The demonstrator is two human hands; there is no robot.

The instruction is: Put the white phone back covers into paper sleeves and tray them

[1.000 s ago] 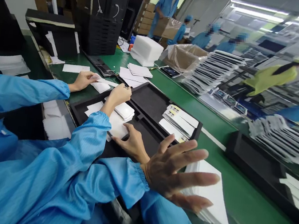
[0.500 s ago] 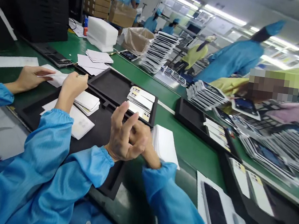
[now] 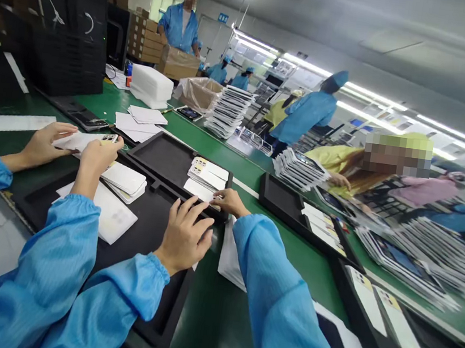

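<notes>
My right hand (image 3: 229,201) reaches into the far black tray (image 3: 161,150), its fingertips pinched at the near corner of a white phone back panel (image 3: 198,189). Beside that panel lies a stack of similar white panels (image 3: 209,172) with yellowish camera patches. My left hand (image 3: 184,237) hovers over the near black tray (image 3: 150,243), fingers spread and holding nothing. White panels (image 3: 126,178) and a translucent white sheet (image 3: 112,216) lie in this near tray. To my left, a co-worker's hands (image 3: 50,145) hold a white phone panel (image 3: 80,141) with a camera cluster.
A pile of white sheets (image 3: 233,260) sits under my right forearm. More black trays (image 3: 283,195) with white panels stand to the right, near tall stacks of flat devices (image 3: 413,266). White foam blocks (image 3: 152,86) stand at the back. Several people work beyond the bench.
My right hand has moved away from my left hand, forward to the panels in the far tray. My left hand has dropped slightly. The co-worker's hands have raised a panel. The view has tilted up.
</notes>
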